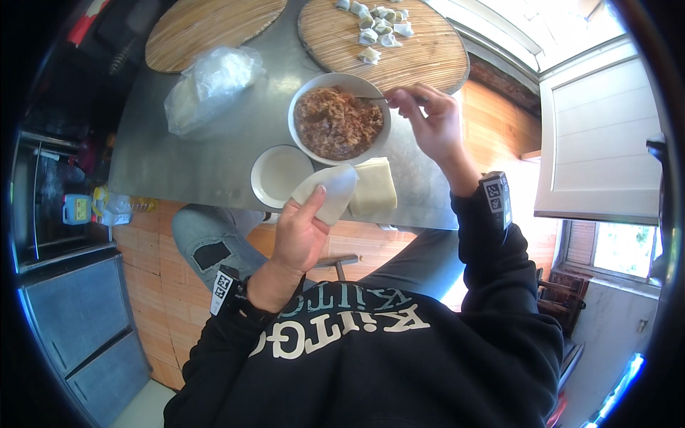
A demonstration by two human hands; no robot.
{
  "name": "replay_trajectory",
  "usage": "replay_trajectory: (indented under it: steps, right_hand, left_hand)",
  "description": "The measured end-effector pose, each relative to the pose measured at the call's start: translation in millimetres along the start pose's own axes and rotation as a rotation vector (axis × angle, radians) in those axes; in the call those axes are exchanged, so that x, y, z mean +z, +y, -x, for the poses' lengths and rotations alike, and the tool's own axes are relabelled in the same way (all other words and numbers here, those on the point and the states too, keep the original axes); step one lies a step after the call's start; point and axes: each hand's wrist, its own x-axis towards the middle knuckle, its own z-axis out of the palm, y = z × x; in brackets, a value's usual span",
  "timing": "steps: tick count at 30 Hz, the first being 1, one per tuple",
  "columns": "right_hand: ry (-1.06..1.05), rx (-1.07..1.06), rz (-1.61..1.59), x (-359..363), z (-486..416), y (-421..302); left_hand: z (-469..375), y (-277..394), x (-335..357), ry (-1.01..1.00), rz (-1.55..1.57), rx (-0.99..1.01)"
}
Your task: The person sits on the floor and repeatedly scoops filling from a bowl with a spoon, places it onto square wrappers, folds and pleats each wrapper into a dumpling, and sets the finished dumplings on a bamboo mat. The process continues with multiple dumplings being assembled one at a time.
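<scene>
My left hand [303,235] holds a flat dough wrapper [327,191] with the thumb on top, just beyond the near edge of the metal table. With my right hand [428,115] I grip the handle of a thin metal utensil [374,98], whose far end is in the minced filling [342,123] of a large white bowl [292,120]. Near me, a smaller white bowl [278,174] with pale contents stands left of a stack of square wrappers [376,188]. Several folded dumplings [382,27] lie on the round slatted tray [428,59] behind the filling bowl.
A clear plastic bag with pale contents [211,85] lies at the table's left, touching another round tray [208,27]. The metal table's [225,155] near edge runs above my legs. Plastic bottles [112,206] stand at the far left, and a white cabinet door [602,128] is at the right.
</scene>
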Motion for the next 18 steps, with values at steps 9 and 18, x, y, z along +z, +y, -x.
replay_trajectory:
  steps: [9, 18]
  right_hand:
    - [0.156, 0.363, -0.713, -15, 9, -2]
    - [-0.085, 0.079, -1.201, 19, 60, -29]
  left_hand:
    - [2, 15, 14, 0.090, -0.004, -0.021]
    - [-10, 27, 31, -0.056, 0.379, -0.116]
